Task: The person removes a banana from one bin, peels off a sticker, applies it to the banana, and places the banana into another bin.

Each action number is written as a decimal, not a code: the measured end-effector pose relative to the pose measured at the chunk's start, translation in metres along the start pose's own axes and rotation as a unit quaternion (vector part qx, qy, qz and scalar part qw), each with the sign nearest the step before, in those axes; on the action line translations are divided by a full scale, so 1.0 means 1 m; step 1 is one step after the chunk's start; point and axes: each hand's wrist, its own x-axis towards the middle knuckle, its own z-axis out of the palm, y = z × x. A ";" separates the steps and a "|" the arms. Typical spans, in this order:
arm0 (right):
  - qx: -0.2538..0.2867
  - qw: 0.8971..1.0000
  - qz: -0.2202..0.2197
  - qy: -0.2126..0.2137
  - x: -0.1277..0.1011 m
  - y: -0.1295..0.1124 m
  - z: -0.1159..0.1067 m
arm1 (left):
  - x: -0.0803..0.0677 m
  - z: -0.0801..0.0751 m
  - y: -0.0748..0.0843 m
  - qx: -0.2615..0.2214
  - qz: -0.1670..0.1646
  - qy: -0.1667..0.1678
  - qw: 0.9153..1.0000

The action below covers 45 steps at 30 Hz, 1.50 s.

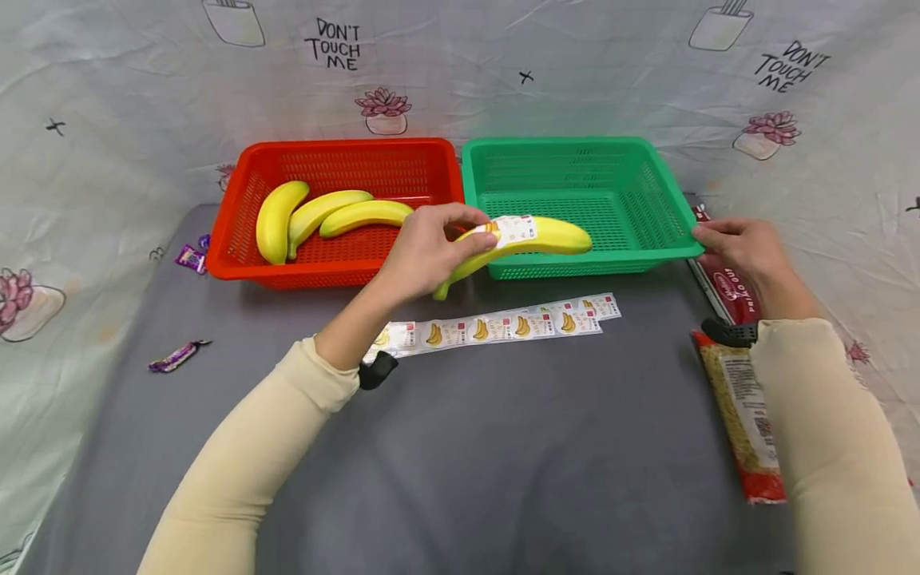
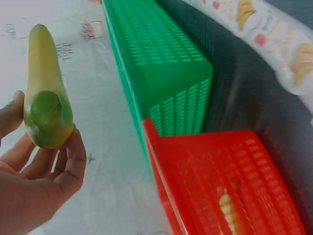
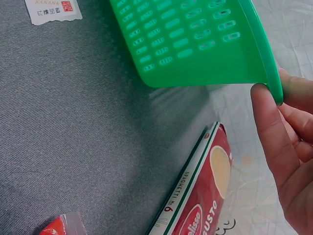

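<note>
Left hand [image 1: 424, 251] grips banana [image 1: 535, 237]; right hand [image 1: 740, 251] pinches green basket [image 1: 679, 212] rim.

Labelled yellow banana [image 1: 525, 238] held level over the green basket's [image 1: 618, 160] front rim.

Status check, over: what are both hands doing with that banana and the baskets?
Left hand grips labelled banana above green basket front rim. Right hand holds that basket's right corner. Three bananas lie in red basket. Nothing blocking.

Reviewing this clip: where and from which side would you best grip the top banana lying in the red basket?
Probably the middle of that banana, taken from above: it lies flat in the red basket, its upper side clear, while another banana crowds its left end.
</note>
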 end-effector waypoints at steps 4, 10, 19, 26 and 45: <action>-0.009 1.000 -0.008 0.007 0.002 0.002 0.001 | 0.040 0.021 0.005 -0.010 -0.005 -0.010 1.000; -0.003 1.000 -0.008 0.012 0.001 0.003 -0.002 | 0.090 0.065 0.007 -0.023 -0.027 -0.024 0.999; 0.009 1.000 -0.013 0.009 0.004 -0.002 0.001 | 0.127 0.109 0.012 -0.022 -0.087 -0.042 0.995; 0.024 0.999 -0.012 0.020 0.003 -0.001 0.000 | 0.140 0.128 0.012 0.029 -0.113 -0.049 0.992; 0.060 0.996 -0.037 0.047 0.004 0.012 0.001 | 0.157 0.143 -0.006 0.040 -0.185 -0.130 0.973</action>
